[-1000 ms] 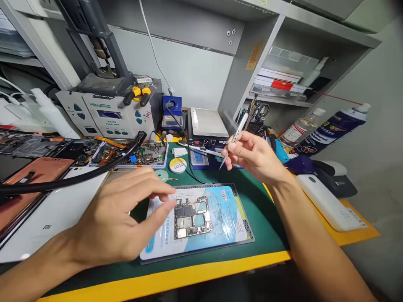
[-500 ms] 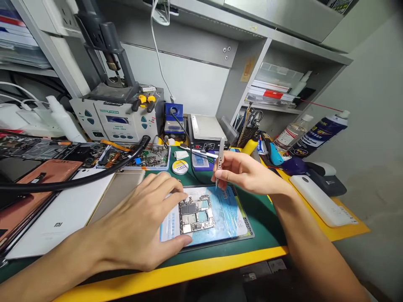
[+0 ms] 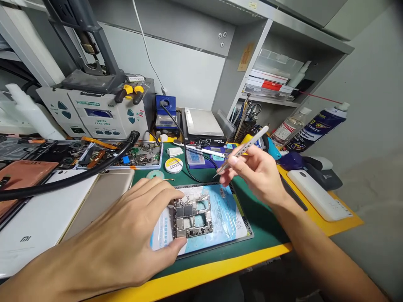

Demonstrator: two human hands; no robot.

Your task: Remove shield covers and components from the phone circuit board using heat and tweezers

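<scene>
A small phone circuit board [image 3: 192, 216] lies on a blue and white card [image 3: 225, 216] atop a dark pad on the green mat [image 3: 261, 228]. My left hand [image 3: 126, 243] rests at the board's left edge, forefinger at its top corner and thumb at its bottom corner. My right hand [image 3: 258, 174] hovers above and to the right of the board, pinching silver tweezers [image 3: 241, 151]. Their tips point down-left, clear of the board.
A white rework station [image 3: 94, 113] with a black hose [image 3: 63, 180] stands at the back left, beside a blue soldering stand [image 3: 165, 111] and a heating plate [image 3: 203, 121]. A parts tray [image 3: 126, 155] and phone backs [image 3: 37, 218] lie left. Spray can [image 3: 315, 128], bottle and white phone [image 3: 317, 195] lie right.
My right hand lifted the tweezers up off the card and tilted them to a shallow slant. My left hand slid to pinch the board's left edge. The view shifted slightly.
</scene>
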